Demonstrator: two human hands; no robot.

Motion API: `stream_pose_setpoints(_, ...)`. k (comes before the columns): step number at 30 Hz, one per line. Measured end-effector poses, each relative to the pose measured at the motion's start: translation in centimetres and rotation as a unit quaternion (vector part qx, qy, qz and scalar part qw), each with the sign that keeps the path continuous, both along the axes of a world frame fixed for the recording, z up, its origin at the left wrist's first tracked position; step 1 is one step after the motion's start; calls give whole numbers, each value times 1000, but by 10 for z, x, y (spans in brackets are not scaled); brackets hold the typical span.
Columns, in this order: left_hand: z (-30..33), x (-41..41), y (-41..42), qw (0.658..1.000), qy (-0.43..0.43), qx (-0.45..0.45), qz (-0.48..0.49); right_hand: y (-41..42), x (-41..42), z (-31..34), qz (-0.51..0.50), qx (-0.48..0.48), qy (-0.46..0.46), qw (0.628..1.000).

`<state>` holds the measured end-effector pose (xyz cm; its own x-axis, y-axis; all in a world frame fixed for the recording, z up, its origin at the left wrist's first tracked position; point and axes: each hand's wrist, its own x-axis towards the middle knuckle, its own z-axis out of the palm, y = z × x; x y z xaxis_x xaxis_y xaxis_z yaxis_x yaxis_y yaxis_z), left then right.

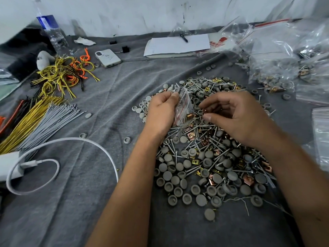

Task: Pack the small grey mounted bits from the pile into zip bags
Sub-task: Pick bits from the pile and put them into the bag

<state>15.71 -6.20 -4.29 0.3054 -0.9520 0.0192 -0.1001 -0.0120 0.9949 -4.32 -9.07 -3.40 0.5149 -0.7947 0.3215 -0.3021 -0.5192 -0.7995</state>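
Note:
A wide pile of small grey round bits [204,163], screws and copper-coloured clips lies on the grey cloth [85,202] in front of me. Over the pile's far half my left hand [160,113] holds a small clear zip bag [184,107] with a red seal line; a few copper clips show inside it. Just right of the bag's mouth, my right hand [236,118] pinches a small copper-coloured clip [204,111] between thumb and forefinger. Both forearms reach in from the bottom edge and cover part of the pile.
Filled and empty zip bags [284,56] heap at the back right, with a flat stack [322,136] at the right edge. Yellow, orange and grey cable ties [53,97] lie left. A white cable [74,145], phone [108,58], bottle [53,32] and notepad [176,45] are also here.

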Motion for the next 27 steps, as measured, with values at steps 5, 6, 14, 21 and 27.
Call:
stream_pose_setpoints(5,0,-2,0,1000,-6,-17,1,5,3,-1,20,-50,0,999)
stream_pose_setpoints(6,0,-2,0,1000,-12,-23,4,6,4,0,29,-58,-2,998)
stream_pose_setpoints(14,-3,-10,-1,993,-103,-54,-31,14,9,6,-4,-192,0,981)
stream_pose_setpoints(21,-4,-15,-1,987,-129,-63,-70,12,9,5,-42,-261,30,964)
stream_pose_setpoints(27,-4,-15,0,989,-110,-65,-76,7,7,2,-87,-253,50,962)
